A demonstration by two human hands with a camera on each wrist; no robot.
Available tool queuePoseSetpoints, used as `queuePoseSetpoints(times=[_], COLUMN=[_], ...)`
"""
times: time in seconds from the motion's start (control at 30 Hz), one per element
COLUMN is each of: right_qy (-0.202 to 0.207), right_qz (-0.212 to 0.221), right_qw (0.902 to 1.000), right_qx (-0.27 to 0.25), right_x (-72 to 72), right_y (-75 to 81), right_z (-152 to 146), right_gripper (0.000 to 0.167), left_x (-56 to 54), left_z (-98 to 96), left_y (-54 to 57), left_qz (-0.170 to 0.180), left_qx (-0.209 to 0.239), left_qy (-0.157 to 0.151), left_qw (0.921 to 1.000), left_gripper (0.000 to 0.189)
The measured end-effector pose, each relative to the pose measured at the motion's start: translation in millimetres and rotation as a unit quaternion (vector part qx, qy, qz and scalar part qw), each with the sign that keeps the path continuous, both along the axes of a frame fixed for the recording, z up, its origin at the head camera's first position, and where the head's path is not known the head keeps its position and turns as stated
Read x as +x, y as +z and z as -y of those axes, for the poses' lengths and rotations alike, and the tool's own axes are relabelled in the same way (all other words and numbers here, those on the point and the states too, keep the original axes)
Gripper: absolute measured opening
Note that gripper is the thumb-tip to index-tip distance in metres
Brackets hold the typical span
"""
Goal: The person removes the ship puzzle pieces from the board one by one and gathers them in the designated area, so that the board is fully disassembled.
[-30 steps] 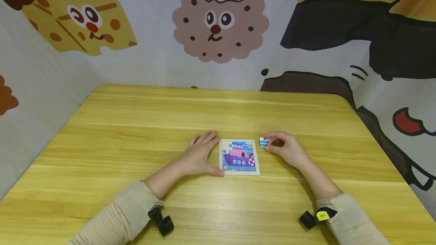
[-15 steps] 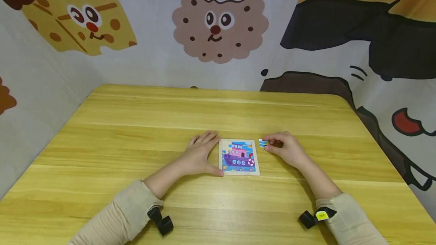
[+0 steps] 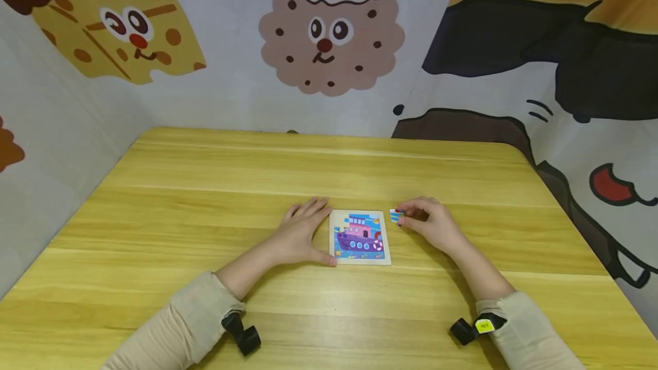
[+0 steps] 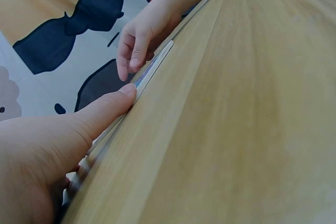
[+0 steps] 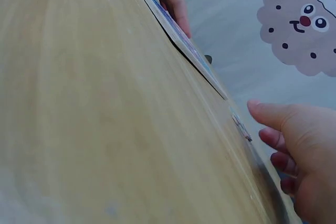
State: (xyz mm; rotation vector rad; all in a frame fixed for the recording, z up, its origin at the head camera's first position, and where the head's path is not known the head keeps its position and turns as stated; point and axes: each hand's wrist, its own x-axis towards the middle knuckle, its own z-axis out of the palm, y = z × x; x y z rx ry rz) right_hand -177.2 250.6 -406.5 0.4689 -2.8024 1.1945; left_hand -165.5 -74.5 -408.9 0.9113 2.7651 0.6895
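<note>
A square jigsaw puzzle with a purple and pink boat picture lies flat in its pale frame. A gap shows in the picture at its upper left. My left hand is spread along the frame's left side, with the thumb on the near corner and a fingertip by the far one. Beyond the right side, my right hand holds a small puzzle piece with blue, yellow and red printing at its right edge. In the right wrist view, the piece is seen edge-on, low over the tabletop.
The wooden table stretches around the puzzle on all sides. Behind it hangs a white cloth printed with cartoon food. Black straps with small holders are on both wrists.
The puzzle piece has tilted and turned slightly at my right fingertips and shifted a little left. My left hand and the puzzle frame stay in place.
</note>
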Motion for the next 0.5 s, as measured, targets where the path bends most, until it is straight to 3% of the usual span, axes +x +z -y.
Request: queuePoseSetpoints(times=[0.2, 0.5], right_qy=[0.002, 0.052], right_qz=[-0.016, -0.026], right_qw=[0.9999, 0.9983], right_qx=[0.0, 0.001], right_x=[5.5, 8.1], right_y=[8.3, 11.4], right_z=[12, 34], right_gripper=[0.031, 0.033], left_x=[-0.2, 0.2], left_z=[0.1, -0.2], left_y=[-0.7, -0.5], left_qz=[-0.003, -0.004], left_qx=[-0.005, -0.008], left_qy=[0.0, 0.001], left_qw=[1.0, 1.0], left_gripper=[0.115, 0.115])
